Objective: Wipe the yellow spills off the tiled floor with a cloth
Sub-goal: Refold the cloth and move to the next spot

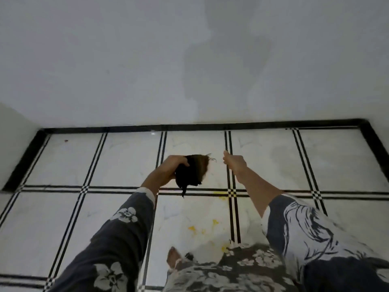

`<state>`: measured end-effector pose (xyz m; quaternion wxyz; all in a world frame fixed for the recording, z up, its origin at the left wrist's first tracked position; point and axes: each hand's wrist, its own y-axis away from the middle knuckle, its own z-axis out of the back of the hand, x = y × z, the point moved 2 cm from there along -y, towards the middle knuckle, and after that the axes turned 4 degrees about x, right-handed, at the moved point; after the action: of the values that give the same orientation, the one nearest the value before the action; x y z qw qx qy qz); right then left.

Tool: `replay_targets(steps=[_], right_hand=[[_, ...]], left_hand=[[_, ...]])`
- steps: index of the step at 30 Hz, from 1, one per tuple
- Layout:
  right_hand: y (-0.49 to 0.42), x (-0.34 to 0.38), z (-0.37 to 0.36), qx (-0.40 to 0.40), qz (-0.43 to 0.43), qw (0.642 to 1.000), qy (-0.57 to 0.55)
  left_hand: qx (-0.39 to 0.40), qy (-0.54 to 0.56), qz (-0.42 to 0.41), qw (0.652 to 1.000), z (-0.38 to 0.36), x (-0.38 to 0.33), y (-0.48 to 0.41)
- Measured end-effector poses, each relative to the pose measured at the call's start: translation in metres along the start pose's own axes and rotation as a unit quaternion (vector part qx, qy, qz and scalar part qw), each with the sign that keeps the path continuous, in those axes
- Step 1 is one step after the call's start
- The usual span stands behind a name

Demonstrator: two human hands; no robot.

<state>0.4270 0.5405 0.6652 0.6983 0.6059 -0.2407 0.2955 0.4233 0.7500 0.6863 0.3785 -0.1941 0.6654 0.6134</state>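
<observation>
A dark, frayed cloth (192, 171) hangs bunched in my left hand (171, 168), held up in the air over the white tiled floor (126, 157). My right hand (234, 163) is raised beside it, a little apart from the cloth, fingers curled with the thumb up and nothing in it. Yellow spills (192, 228) dot the tile below my arms, with another yellow patch (221, 194) at the black grout cross and one (225, 248) close to my clothing.
A white wall (189, 60) rises behind a black skirting strip (200, 126). The wall turns in at the left corner (12, 144). My bare foot (173, 258) and patterned garment (231, 270) are at the bottom. A small red speck (66, 141) lies far left.
</observation>
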Motion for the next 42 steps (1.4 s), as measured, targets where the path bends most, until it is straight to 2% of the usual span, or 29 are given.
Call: replay_targets(steps=[2, 6, 12, 19, 22, 26, 34, 37, 42], right_hand=[[0.011, -0.022, -0.017, -0.029, -0.017, 0.999, -0.008], [0.049, -0.06, -0.044, -0.028, -0.041, 0.995, -0.09], [0.116, -0.121, -0.063, -0.127, -0.053, 0.979, -0.152], [0.194, -0.212, -0.092, -0.17, -0.058, 0.95, -0.255], [0.228, -0.254, -0.114, -0.182, -0.073, 0.932, -0.304], [0.254, -0.279, -0.129, -0.201, -0.077, 0.916, -0.337], [0.237, -0.323, -0.135, -0.263, -0.083, 0.875, -0.398], [0.185, -0.375, -0.143, -0.298, -0.123, 0.858, -0.399], [0.096, -0.477, -0.157, -0.307, -0.182, 0.865, -0.353]], left_hand=[[0.039, -0.051, 0.024, 0.998, 0.012, -0.005, -0.007], [0.096, -0.125, 0.061, 0.986, 0.023, 0.007, -0.007], [0.088, -0.098, 0.089, 0.987, 0.014, 0.052, 0.018], [0.199, -0.056, 0.096, 0.974, -0.018, 0.108, 0.075], [0.223, -0.107, 0.094, 0.964, -0.024, 0.137, 0.1], [0.207, -0.164, 0.057, 0.963, -0.037, 0.153, 0.124], [0.194, -0.244, 0.076, 0.947, -0.081, 0.187, 0.092], [0.194, -0.29, 0.085, 0.933, -0.109, 0.235, 0.037], [0.217, -0.329, 0.083, 0.915, -0.165, 0.346, -0.069]])
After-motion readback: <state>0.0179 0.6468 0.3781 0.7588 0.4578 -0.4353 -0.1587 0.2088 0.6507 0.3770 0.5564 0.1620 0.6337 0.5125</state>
